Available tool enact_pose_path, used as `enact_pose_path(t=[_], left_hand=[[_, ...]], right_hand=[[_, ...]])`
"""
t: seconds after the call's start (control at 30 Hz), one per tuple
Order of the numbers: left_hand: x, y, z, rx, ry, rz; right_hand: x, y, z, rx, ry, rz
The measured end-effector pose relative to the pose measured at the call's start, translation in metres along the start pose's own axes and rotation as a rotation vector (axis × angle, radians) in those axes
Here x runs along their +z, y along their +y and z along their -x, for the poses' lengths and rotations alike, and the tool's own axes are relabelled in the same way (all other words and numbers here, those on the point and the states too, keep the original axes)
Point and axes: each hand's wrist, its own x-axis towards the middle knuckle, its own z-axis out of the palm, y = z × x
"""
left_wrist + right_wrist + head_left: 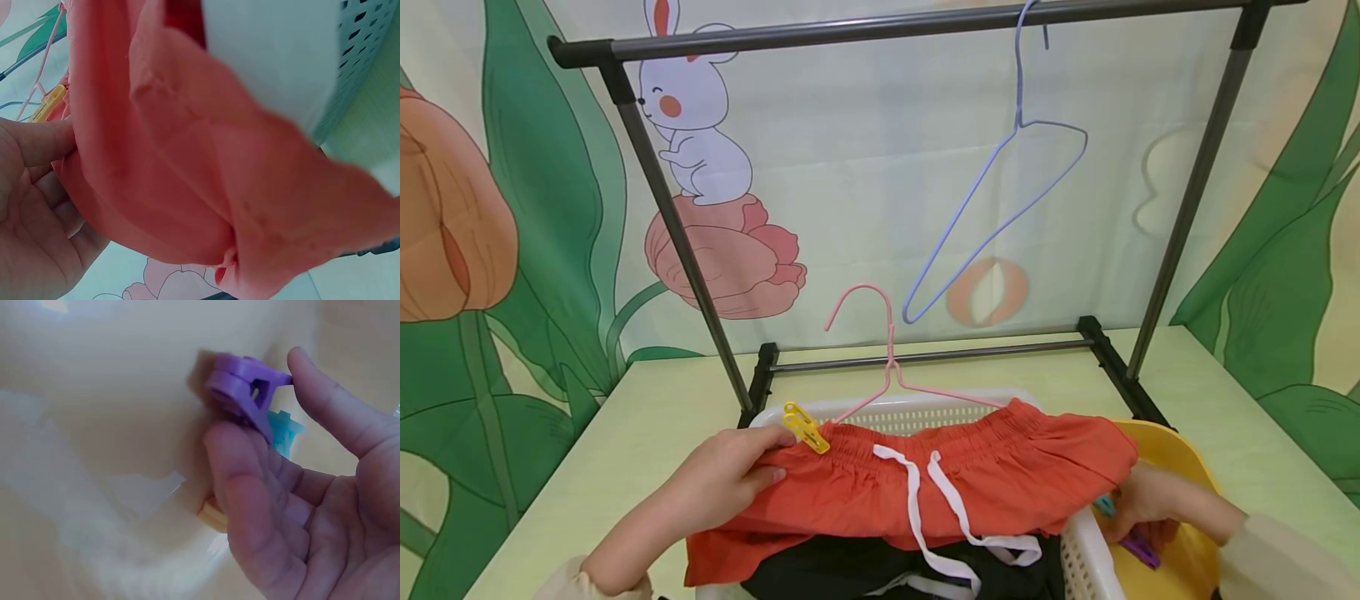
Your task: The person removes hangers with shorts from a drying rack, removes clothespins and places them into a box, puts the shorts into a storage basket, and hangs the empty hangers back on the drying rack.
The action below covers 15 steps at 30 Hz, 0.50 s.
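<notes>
Green table (662,425) | on it: black rack (880,29) | white basket (1081,558) | yellow basin (1176,454)

The left hand (726,473) is gripping red shorts (1018,479); the right hand (1150,500) is holding a purple clip (1141,550).

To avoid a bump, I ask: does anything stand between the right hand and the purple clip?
Nothing visible does: the right hand pinches the purple clip; the turquoise clip lies behind, not between.
</notes>
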Motion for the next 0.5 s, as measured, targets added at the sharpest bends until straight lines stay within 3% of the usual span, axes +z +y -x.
enact_pose_path(t=[0.2, 0.33, 0.5], left_hand=[[0.002, 0.0, 0.0, -0.002, -0.005, -0.002], [0.002, 0.0, 0.0, -0.008, -0.002, -0.001], [0.001, 0.0, 0.0, 0.002, 0.004, -0.004]], right_hand=[[-0.006, 0.003, 0.003, -0.078, 0.017, 0.008], [-0.016, 0.002, 0.004, -0.039, 0.012, 0.032], [-0.026, -0.001, 0.005, -0.065, 0.045, 0.053]])
